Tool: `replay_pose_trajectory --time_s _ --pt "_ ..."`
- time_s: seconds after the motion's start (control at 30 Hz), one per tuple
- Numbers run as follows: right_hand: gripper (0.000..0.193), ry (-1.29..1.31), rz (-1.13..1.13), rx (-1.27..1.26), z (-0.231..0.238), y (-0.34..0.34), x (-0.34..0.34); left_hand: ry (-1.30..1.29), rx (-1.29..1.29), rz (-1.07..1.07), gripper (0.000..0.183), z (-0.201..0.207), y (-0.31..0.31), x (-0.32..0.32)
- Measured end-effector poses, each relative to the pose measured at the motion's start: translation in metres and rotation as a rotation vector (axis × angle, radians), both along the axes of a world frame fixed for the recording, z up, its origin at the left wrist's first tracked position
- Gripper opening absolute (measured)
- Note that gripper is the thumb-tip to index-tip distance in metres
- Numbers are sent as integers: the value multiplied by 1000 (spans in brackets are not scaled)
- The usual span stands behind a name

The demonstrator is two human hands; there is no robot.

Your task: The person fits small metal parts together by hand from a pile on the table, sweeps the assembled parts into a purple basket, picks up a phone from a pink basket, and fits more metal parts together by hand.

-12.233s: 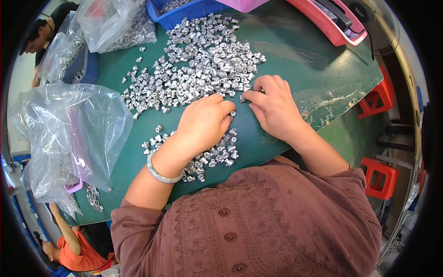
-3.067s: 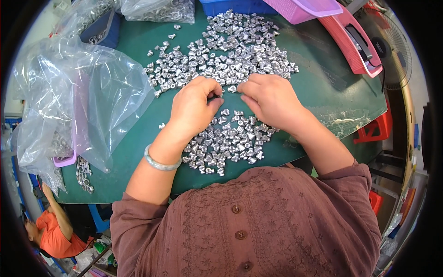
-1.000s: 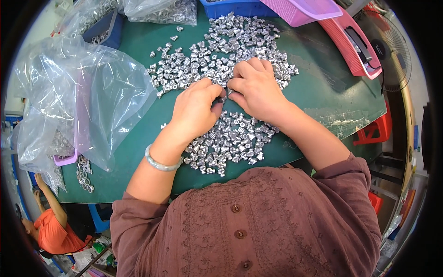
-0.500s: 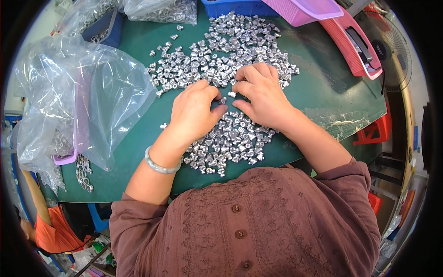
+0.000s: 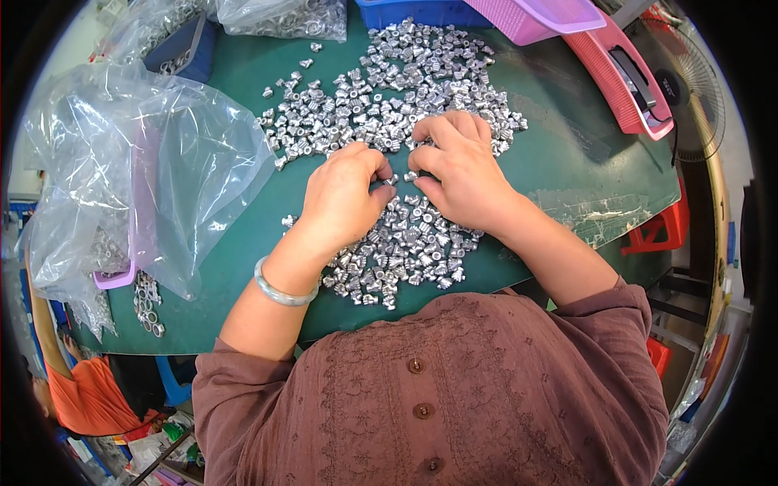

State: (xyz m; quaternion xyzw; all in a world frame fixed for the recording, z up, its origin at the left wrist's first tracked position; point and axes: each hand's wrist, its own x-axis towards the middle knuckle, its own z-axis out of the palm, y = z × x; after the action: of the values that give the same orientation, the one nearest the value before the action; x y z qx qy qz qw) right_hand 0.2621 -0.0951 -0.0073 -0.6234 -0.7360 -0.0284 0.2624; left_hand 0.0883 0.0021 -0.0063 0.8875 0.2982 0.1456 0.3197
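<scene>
Two groups of small silvery ribbed metal fittings lie on the green tabletop, a far heap and a near heap. Between them my two hands face each other. My left hand, with a pale bangle on its wrist, pinches one small metal fitting between thumb and forefinger. My right hand holds another metal fitting at its thumb and fingertips. Its other fingers are curled over the edge of the far heap. Both palms are hidden.
A clear plastic bag drapes over a purple basket at left, beside metal rings. Blue bins, a purple basket and a pink basket line the far side. A fan stands right; an orange-clad person, lower left.
The fitting at my right fingertips has shifted slightly nearer me and turned. My left hand has moved very slightly. The person at lower left has changed arm position.
</scene>
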Motion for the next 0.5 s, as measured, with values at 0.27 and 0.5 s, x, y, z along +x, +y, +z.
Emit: replay_pose_trajectory --time_s 0.27,0.5 --pt "18 18 41 -46 3 -7 1 -42 -194 61 16 1 6 -3" --pt "8 -18 89 -45 7 -10 2 -309 -1031 73 17 10 19 -12"
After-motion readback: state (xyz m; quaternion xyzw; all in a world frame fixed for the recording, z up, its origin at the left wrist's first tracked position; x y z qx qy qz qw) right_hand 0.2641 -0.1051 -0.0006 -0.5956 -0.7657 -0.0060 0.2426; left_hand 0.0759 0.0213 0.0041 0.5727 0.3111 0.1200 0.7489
